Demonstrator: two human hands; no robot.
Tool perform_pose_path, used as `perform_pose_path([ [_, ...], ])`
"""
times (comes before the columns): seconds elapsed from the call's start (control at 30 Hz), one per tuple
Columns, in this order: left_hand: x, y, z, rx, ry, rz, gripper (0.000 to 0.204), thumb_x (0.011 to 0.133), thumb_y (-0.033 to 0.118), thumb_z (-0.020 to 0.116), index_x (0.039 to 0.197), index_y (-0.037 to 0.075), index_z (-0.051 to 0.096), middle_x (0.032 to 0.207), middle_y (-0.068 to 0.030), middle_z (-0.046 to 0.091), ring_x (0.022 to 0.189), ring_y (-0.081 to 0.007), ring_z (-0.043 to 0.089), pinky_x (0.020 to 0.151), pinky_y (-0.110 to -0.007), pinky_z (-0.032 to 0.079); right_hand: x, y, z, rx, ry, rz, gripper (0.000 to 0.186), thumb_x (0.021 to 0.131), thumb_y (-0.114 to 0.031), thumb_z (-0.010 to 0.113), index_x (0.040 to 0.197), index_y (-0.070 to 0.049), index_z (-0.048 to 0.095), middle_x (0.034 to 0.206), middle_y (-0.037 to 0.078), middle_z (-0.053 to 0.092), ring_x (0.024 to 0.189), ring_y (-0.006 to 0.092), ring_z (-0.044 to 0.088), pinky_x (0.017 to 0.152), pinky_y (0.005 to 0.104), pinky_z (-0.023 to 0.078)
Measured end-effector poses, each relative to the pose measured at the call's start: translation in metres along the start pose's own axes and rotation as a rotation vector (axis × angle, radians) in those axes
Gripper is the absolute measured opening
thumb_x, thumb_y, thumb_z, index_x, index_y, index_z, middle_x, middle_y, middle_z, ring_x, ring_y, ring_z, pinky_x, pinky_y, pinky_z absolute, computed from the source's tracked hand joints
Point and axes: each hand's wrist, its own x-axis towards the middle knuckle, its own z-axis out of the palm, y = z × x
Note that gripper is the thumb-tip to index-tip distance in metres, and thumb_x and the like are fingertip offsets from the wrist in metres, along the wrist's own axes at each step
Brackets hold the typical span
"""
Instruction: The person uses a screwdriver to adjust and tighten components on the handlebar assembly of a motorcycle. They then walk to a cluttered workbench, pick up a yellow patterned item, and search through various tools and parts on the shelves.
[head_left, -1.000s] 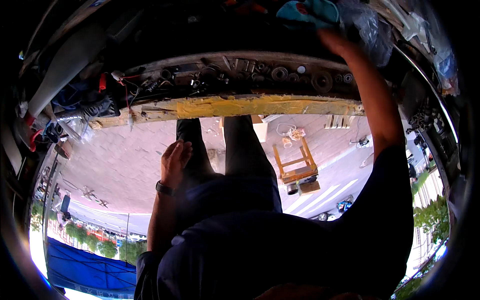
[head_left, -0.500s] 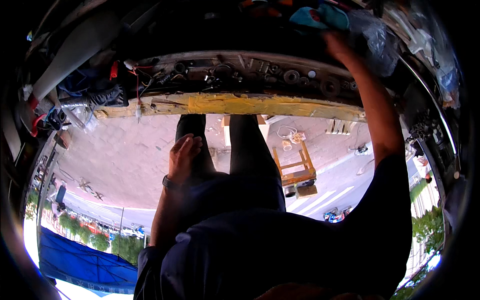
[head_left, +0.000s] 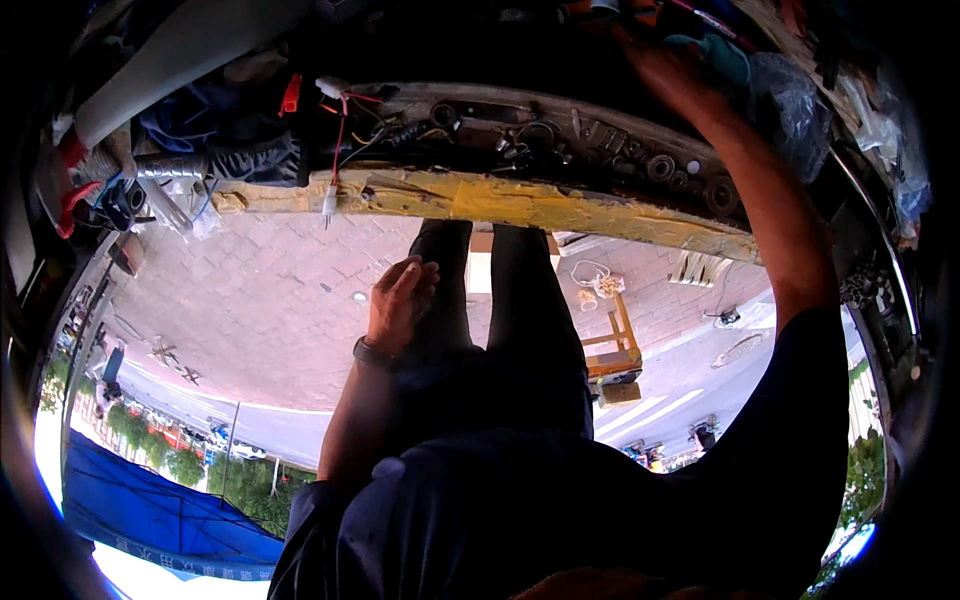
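Note:
My left hand point(head_left: 400, 304) is raised in front of my thighs, a dark band on its wrist. Its fingers are curled together, and anything between them is too small to make out. My right hand point(head_left: 662, 70) stretches over the bench into deep shade at the back. Its fingertips fade into the dark, so their grip does not show. Right beside it lies a teal cloth or glove point(head_left: 722, 58), with a clear plastic bag point(head_left: 790, 100) just to the right.
Bearings and small metal parts point(head_left: 660, 167) fill a trough behind the yellow bench edge point(head_left: 480, 198). Wires with a white connector point(head_left: 330, 200) hang over it. Dark cloth point(head_left: 190, 125) piles up at left. A wooden stool frame point(head_left: 615, 345) stands on the paving.
The view has turned slightly, shifting the bench to the right. My right hand has reached farther back, now left of the teal cloth. My left hand keeps its curled pose.

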Motion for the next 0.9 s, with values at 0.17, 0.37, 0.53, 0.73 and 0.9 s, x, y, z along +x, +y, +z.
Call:
perform_pose_path([
  [0.17,0.003,0.000,-0.015,-0.013,0.002,-0.013,0.033,0.098,0.021,0.058,0.123,-0.002,0.057,0.111,-0.0148,0.069,0.097,-0.0220,0.065,0.084,-0.033,0.053,-0.001,0.009,0.008,-0.020,-0.132,0.016,0.050,0.097,-0.010,0.045,0.146,-0.020,0.039,0.141,0.008,0.054,0.119,0.0250,0.058,0.092,0.0592,0.042],
  [0.37,0.009,-0.005,-0.032,-0.024,-0.011,-0.003,0.032,0.098,0.021,0.059,0.120,-0.001,0.059,0.110,-0.0142,0.069,0.097,-0.0211,0.065,0.083,-0.033,0.054,0.008,0.008,0.004,-0.020,-0.272,0.083,0.059,0.097,-0.007,0.043,0.152,-0.023,0.029,0.124,0.015,0.063,0.105,0.0292,0.064,0.097,0.0584,0.040],
  [0.53,0.013,-0.009,-0.034,0.017,-0.008,0.002,0.039,0.097,0.023,0.061,0.125,-0.004,0.055,0.111,-0.0161,0.069,0.096,-0.0207,0.065,0.082,-0.030,0.052,0.008,0.022,0.042,0.082,0.014,0.037,0.068,0.091,0.001,0.046,0.153,-0.023,0.028,0.108,0.016,0.067,0.087,0.0309,0.067,0.083,0.0519,0.045],
  [0.73,0.013,-0.014,-0.018,0.022,0.025,0.003,0.034,0.098,0.023,0.059,0.121,-0.002,0.059,0.111,-0.0136,0.068,0.097,-0.0199,0.064,0.086,-0.031,0.052,0.013,0.026,0.041,0.202,-0.173,0.115,0.058,0.091,-0.002,0.051,0.144,-0.024,0.042,0.103,0.014,0.069,0.100,0.0305,0.067,0.094,0.0593,0.039],
  [0.9,0.008,-0.023,0.003,0.010,0.063,0.004,0.036,0.098,0.023,0.059,0.123,-0.003,0.057,0.112,-0.0144,0.068,0.097,-0.0198,0.065,0.085,-0.030,0.052,-0.001,0.010,0.008,0.146,-0.015,0.080,0.056,0.085,-0.001,0.057,0.137,-0.020,0.051,0.095,0.013,0.070,0.090,0.0308,0.068,0.087,0.0587,0.041],
])
